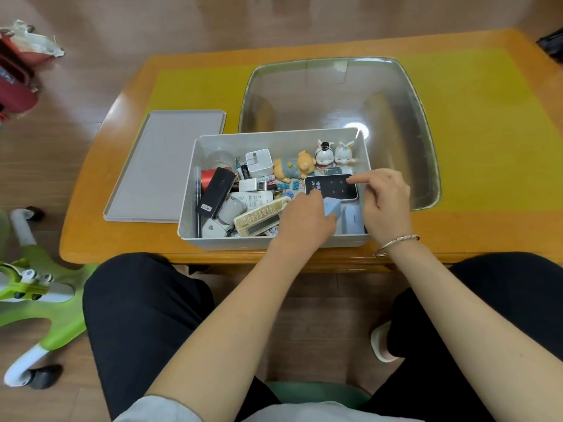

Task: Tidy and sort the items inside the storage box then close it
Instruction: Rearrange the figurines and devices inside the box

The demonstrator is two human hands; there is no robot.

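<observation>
storage box (195, 190): open, lid (164, 166) beside it | left hand (304, 217): grips light blue item (332, 207) | right hand (385, 196): index finger straight, touching black device (332, 185)

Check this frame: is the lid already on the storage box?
No, the grey lid lies flat on the table to the left of the open storage box, while both hands reach inside it.

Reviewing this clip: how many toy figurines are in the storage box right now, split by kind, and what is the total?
Rabbit figurines: 2, one with a black topknot and one plain white, side by side at the far wall of the storage box.
Pig figurine: 1, orange, lying on its side.
Total: 3 figurines.
</observation>
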